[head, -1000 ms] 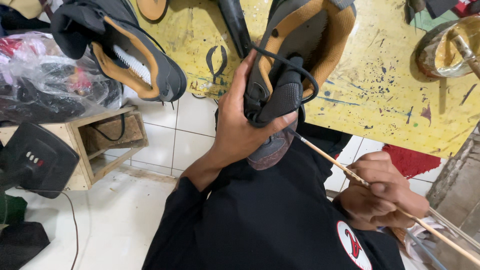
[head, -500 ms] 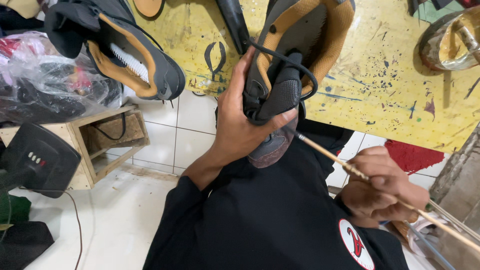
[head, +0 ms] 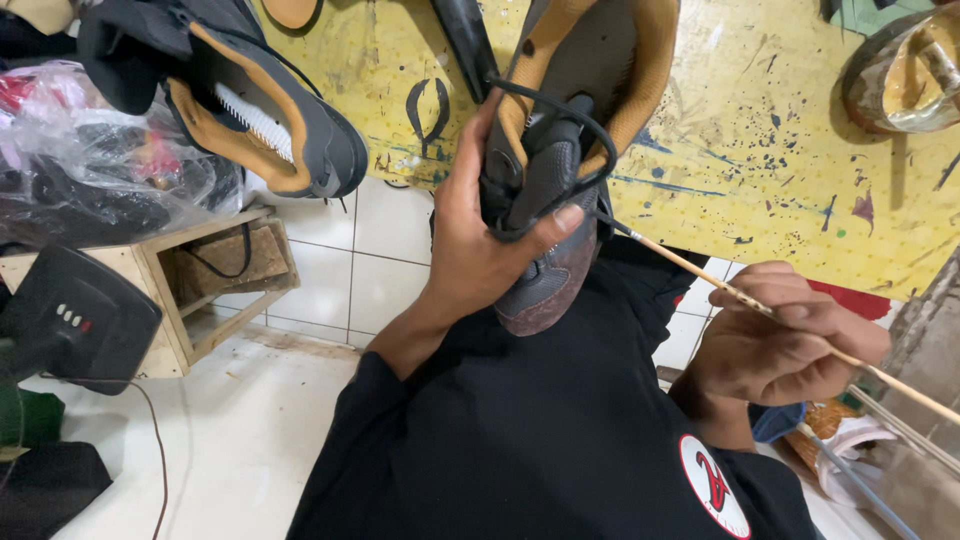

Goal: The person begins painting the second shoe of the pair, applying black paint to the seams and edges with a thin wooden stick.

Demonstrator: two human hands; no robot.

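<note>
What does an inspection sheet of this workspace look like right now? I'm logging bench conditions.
Surface: yellow board, paint-spattered.
Job's things: grey-and-tan shoe held sole-up; thin wooden brush, tip at the shoe's side.
Clutter: second shoe, plastic bag of items, glue-stained tin.
Hands: left hand grips the shoe; right hand holds the brush.
Cables: thin cord on the floor.
Surroundings: white tiled floor, small wooden crate, black device.
</note>
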